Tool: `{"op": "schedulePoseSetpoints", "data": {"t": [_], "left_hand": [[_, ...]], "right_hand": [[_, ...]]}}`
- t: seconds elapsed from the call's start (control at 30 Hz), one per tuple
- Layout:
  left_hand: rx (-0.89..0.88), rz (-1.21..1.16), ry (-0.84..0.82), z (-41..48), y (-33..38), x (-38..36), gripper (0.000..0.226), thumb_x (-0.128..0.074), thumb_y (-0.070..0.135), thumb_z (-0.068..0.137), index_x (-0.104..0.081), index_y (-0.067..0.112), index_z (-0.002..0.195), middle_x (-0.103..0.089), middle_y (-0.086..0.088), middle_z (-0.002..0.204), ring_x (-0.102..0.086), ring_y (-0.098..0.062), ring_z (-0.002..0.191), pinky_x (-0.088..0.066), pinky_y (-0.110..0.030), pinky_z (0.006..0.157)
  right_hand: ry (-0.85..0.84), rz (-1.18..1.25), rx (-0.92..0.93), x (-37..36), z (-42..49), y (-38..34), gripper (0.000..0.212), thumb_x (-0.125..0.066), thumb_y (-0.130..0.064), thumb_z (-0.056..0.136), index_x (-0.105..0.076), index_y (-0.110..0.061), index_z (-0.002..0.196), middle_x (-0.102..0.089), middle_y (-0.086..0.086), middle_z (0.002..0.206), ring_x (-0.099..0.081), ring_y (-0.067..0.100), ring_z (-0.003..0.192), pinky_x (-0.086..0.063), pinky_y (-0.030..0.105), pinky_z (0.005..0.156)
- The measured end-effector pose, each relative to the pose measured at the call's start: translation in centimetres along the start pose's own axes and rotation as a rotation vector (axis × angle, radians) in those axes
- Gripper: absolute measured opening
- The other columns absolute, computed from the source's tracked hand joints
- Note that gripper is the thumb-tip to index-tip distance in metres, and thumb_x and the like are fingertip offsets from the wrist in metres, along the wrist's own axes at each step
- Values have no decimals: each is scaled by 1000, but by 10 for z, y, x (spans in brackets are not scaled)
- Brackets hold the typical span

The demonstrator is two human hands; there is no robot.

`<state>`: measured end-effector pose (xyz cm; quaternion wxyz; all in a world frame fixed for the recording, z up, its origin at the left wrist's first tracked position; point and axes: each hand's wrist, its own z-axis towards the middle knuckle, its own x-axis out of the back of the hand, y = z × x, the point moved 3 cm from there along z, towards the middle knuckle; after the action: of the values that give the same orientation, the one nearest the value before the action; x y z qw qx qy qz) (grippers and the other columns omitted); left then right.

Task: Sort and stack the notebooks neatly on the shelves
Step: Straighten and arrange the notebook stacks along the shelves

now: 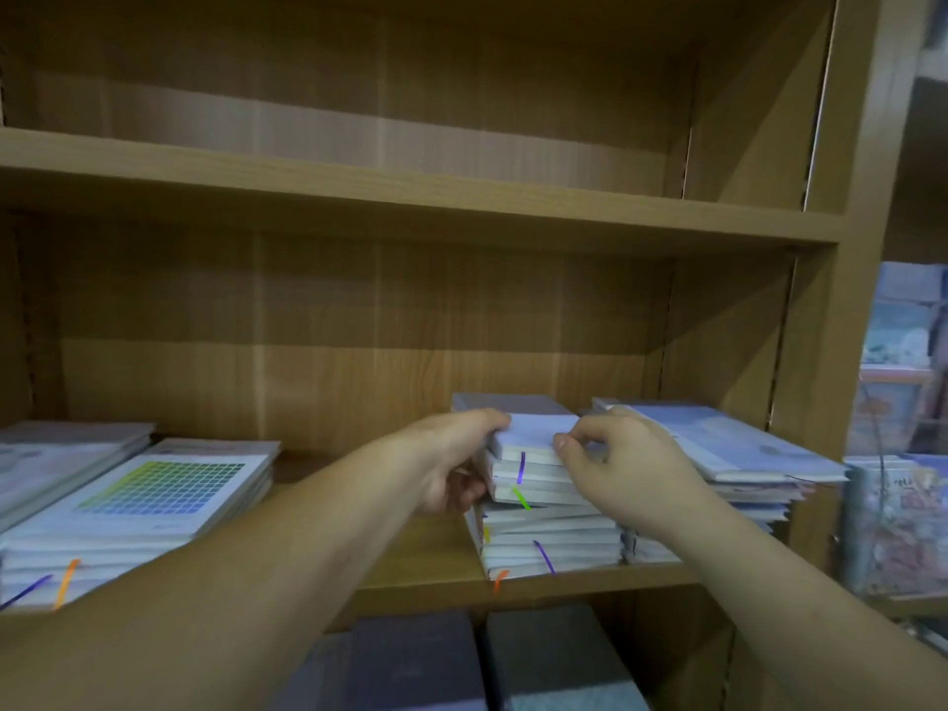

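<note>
A stack of notebooks [544, 536] with coloured ribbon markers stands on the middle shelf [426, 577], right of centre. My left hand [451, 464] grips the left side of its upper notebooks, thumb on the top cover. My right hand [626, 464] holds the top notebook [538, 428] at its right front corner, fingers curled over the edge. A wider stack of pale blue notebooks [728, 443] sits just to the right. On the left lie a stack topped by a colour-grid cover [154, 495] and another stack [56, 454] behind it.
The upper shelf [410, 192] holds nothing that I can see. Dark grey and blue books [461, 664] lie on the shelf below. The wooden side panel [821, 351] bounds the shelves on the right, with blurred colourful goods [897, 526] beyond it.
</note>
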<state>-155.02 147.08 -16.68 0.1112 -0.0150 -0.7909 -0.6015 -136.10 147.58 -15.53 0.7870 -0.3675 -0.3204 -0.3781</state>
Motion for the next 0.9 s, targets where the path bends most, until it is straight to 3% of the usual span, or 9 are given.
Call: {"op": "schedulePoseSetpoints", "data": {"t": [0.13, 0.23, 0.3, 0.47, 0.53, 0.6, 0.67, 0.73, 0.9], "left_hand": [[-58, -39, -4, 1, -1, -6, 33, -65, 55, 84, -58, 23, 82, -54, 0, 59, -41, -13, 41, -30, -18, 43], [-125, -231, -50, -9, 0, -10, 31, -74, 34, 84, -70, 9, 101, -72, -10, 74, -67, -23, 55, -56, -31, 53], [-167, -359, -29, -15, -3, -5, 37, -77, 23, 83, -69, 4, 113, -76, -16, 83, -73, -29, 62, -61, -40, 59], [-343, -454, 71, -46, -19, 42, 29, -76, 20, 86, -69, -3, 104, -77, -15, 86, -72, -26, 65, -59, -36, 59], [-438, -413, 103, -64, -30, 69, 23, -74, 19, 89, -68, -2, 90, -71, -10, 67, -62, -20, 52, -50, -26, 49], [-521, -319, 144, -80, -44, 97, 22, -73, 22, 91, -61, 5, 83, -61, -3, 57, -53, -16, 47, -40, -22, 47], [-566, -209, 206, -90, -60, 123, 19, -73, 20, 92, -62, 5, 87, -72, -1, 69, -65, -16, 59, -51, -27, 57], [-592, -108, 256, -93, -77, 144, 23, -76, 17, 91, -67, 6, 108, -79, -5, 97, -76, -20, 88, -60, -37, 82], [-644, 181, 341, -84, -106, 166, 44, -72, 26, 88, -60, 21, 129, -72, 10, 121, -68, -7, 112, -56, -38, 100]], "right_hand": [[32, 69, -4, 4, -7, -1, 26, -51, -48, 100, -71, -32, 96, -57, -7, 102, -55, 15, 109, -37, 28, 78], [25, 179, -35, 7, -10, 1, 29, -50, -48, 101, -70, -31, 90, -56, -9, 93, -55, 14, 97, -38, 30, 75], [48, 269, -63, 12, -11, 1, 29, -49, -51, 100, -69, -32, 92, -58, -8, 97, -59, 15, 95, -41, 30, 73], [-44, 660, -174, 13, -17, -24, 49, -62, -52, 95, -52, -40, 142, -58, -10, 132, -60, 15, 117, -55, 36, 90], [-186, 868, -200, 1, -19, -47, 54, -66, -46, 95, -45, -47, 145, -64, -7, 127, -67, 18, 107, -60, 36, 79], [-303, 1004, -188, -16, -18, -72, 64, -66, -34, 97, -34, -52, 150, -61, -10, 132, -67, 20, 110, -62, 44, 83], [-356, 1059, -153, -37, -17, -95, 78, -65, -22, 98, -22, -58, 152, -54, -13, 141, -61, 21, 120, -55, 53, 97], [-367, 1051, -128, -57, -20, -115, 92, -66, -14, 96, -10, -59, 154, -47, -15, 146, -53, 20, 129, -47, 55, 108], [-306, 903, 3, -97, -31, -135, 107, -60, -8, 97, 19, -56, 151, -31, -16, 157, -34, 12, 144, -31, 50, 120]]}}
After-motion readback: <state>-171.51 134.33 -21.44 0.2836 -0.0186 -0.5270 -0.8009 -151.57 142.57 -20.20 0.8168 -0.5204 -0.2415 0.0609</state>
